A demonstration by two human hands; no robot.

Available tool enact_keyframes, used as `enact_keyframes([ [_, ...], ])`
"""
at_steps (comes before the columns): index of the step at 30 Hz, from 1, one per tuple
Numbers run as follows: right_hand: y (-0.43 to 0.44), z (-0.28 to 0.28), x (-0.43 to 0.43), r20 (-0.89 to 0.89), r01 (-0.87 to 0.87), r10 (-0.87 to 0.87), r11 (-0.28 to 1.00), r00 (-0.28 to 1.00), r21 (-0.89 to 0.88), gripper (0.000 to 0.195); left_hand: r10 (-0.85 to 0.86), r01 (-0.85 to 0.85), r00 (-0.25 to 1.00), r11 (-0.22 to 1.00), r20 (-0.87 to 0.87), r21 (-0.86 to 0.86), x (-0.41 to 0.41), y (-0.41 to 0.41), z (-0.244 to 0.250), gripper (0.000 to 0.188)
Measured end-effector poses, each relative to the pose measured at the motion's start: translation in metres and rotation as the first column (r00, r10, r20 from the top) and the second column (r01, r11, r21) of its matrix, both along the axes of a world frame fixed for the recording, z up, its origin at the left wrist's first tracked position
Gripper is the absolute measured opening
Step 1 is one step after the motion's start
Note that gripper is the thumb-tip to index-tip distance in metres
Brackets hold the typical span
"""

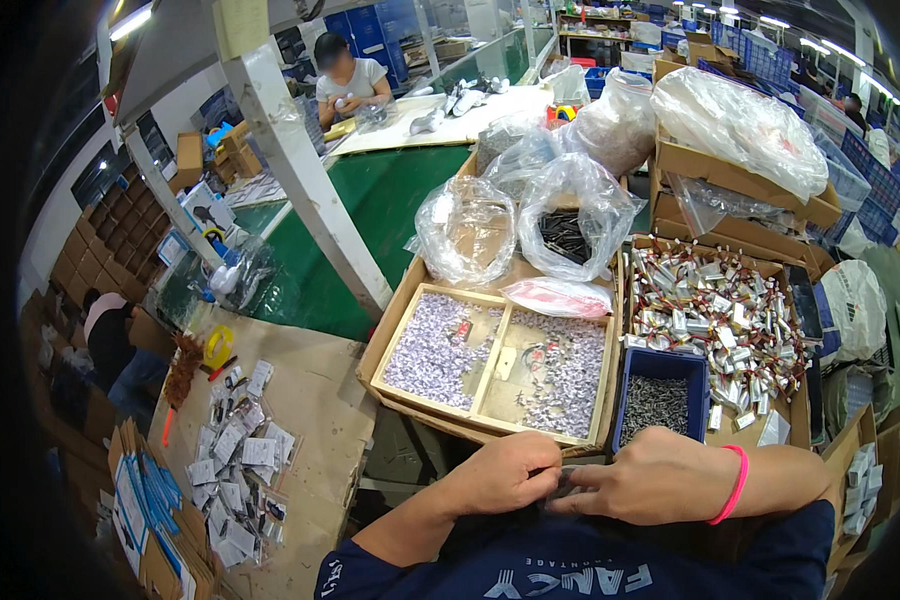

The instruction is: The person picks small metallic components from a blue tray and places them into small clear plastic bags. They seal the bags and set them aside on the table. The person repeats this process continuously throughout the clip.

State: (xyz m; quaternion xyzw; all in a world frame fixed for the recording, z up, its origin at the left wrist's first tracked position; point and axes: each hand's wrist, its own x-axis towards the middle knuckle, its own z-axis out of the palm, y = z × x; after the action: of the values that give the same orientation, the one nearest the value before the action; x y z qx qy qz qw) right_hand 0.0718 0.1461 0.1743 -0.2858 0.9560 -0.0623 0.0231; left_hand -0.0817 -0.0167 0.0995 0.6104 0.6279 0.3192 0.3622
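Observation:
Close to my body, my left hand point(504, 474) and my right hand point(641, 476) meet at a small clear plastic bag point(562, 489). Fingers of both hands pinch it, and they hide most of it and whatever it may hold. Just beyond my right hand stands a dark blue bin point(701, 401) of small metal screws or pins point(654, 401). In front of my left hand lies a shallow wooden tray point(487, 401) with two compartments. Many tiny whitish-purple pieces point(439, 349) fill much of it. A pink bracelet point(733, 484) circles my right wrist.
Battery packs with wires point(720, 322) fill a carton at the right. Open plastic bags point(469, 232) stand behind the tray. Filled packets point(232, 465) lie on the left table point(322, 420). A white post point(307, 172) rises beside the green conveyor belt point(375, 187); a co-worker point(352, 82) sits beyond.

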Motion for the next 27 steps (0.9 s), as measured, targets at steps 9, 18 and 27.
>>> enact_keyframes([
  [9, 0.011, -0.034, 0.027, 0.111, 0.165, -0.152, 0.979, 0.982, -0.118, 0.041, -0.123, 0.23, 0.776, 0.969, 0.618, -0.095, 0.027, 0.02, -0.024, 0.074],
  [18, 0.067, -0.057, 0.126, 0.168, 0.636, -0.685, 0.517, 0.709, -0.573, 0.02, 0.056, 0.043, 0.484, 0.995, 0.873, -0.087, 0.053, 0.032, -0.042, 0.052],
  [27, 0.155, -0.106, 0.189, -0.092, 0.986, -0.986, 0.127, 0.137, 0.107, 0.017, 0.133, -0.097, 0.534, 0.991, 0.835, -0.096, 0.059, 0.024, -0.047, 0.059],
])
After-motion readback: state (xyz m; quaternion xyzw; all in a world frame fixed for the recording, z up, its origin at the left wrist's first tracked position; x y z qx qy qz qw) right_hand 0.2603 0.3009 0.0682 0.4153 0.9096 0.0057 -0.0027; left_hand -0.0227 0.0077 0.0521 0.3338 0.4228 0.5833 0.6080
